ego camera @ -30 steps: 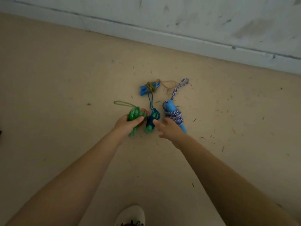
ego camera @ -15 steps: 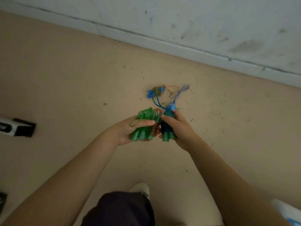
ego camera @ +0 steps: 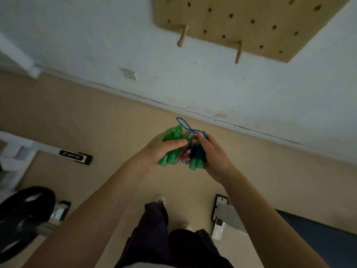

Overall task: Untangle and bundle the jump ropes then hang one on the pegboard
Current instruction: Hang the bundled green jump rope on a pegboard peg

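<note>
The left hand (ego camera: 154, 154) grips a green jump rope bundle (ego camera: 172, 146), fingers curled over its coils, with the flared green handle ends sticking out below the palm. Just right of it, the right hand (ego camera: 213, 157) holds a second bundle (ego camera: 197, 157), dark blue in the middle with 2 green handle ends showing under the fingers. A thin blue cord loop (ego camera: 184, 124) rises from this second bundle toward the far wall. The 2 bundles touch or nearly touch between the hands; something small and reddish sits in that gap, too blurred to identify. How the cords are wound is hidden by the fingers.

Both hands are held above the beige floor (ego camera: 96, 122), near the white wall (ego camera: 96, 35). High on the wall to the right hangs a wooden pegboard (ego camera: 251, 22), cut off at the top edge, with 2 wooden pegs (ego camera: 182, 36) sticking out near its lower edge, both bare. A wall socket (ego camera: 130, 74) sits low on the wall to the left.

At the near left a dark round weight plate (ego camera: 25, 215) is partly cut off. Dark trousers (ego camera: 166, 244) and a white shoe (ego camera: 159, 200) show below the arms.
</note>
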The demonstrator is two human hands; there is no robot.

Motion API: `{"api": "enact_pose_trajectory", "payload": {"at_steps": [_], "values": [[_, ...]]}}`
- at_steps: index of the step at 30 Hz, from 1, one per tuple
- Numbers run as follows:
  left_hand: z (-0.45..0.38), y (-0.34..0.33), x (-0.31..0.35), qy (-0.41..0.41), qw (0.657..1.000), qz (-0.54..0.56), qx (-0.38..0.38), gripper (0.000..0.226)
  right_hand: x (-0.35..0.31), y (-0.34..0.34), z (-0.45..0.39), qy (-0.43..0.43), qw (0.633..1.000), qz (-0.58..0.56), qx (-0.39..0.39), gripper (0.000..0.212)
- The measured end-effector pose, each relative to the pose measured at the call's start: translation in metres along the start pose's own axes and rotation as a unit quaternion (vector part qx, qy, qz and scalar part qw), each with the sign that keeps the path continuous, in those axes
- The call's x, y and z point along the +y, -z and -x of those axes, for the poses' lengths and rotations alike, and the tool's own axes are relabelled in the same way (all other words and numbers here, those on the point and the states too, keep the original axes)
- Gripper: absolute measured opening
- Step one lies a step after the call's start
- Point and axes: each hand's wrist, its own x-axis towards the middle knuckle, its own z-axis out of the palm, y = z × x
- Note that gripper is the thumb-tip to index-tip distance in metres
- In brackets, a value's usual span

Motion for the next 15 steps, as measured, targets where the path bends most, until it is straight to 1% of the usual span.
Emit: {"api": "enact_pose_trajectory", "payload": {"at_steps": [1,3,5,7,8,9,11,12,14,15], "values": [[0.019,-0.014,0.016,-0.021,1.000,-0.006,0.017,0.018,-0.018,0.000,0.023,0.009,1.000,-0.007,0.012,0.031],[0.050,-0.042,0.044,-0.059,0.997,-0.019,0.045,0.034,-0.048,0.003,0.066,0.032,0.999,-0.028,0.019,0.036],[0.076,-0.069,0.064,-0.091,0.994,-0.037,0.052,0.041,-0.067,0.004,0.103,0.063,0.997,-0.038,0.003,0.051],[0.095,-0.094,0.075,-0.105,0.991,-0.036,0.075,0.047,-0.073,0.005,0.130,0.097,0.995,-0.031,-0.004,0.065],[0.102,-0.106,0.079,-0.111,0.989,-0.033,0.094,0.049,-0.074,0.005,0.140,0.109,0.994,-0.024,0.012,0.063],[0.106,-0.115,0.081,-0.112,0.987,-0.027,0.114,0.050,-0.075,0.005,0.148,0.117,0.992,-0.013,0.035,0.057],[0.114,-0.128,0.085,-0.089,0.983,-0.029,0.157,0.058,-0.077,0.005,0.162,0.125,0.990,-0.001,0.065,0.035],[0.118,-0.132,0.088,-0.068,0.981,-0.043,0.176,0.065,-0.079,0.005,0.168,0.131,0.989,0.002,0.071,0.030],[0.124,-0.136,0.095,-0.047,0.978,-0.081,0.189,0.075,-0.086,0.004,0.179,0.148,0.987,0.000,0.067,0.027],[0.126,-0.137,0.099,-0.056,0.975,-0.097,0.190,0.072,-0.090,0.004,0.183,0.160,0.985,-0.009,0.063,0.029]]}}
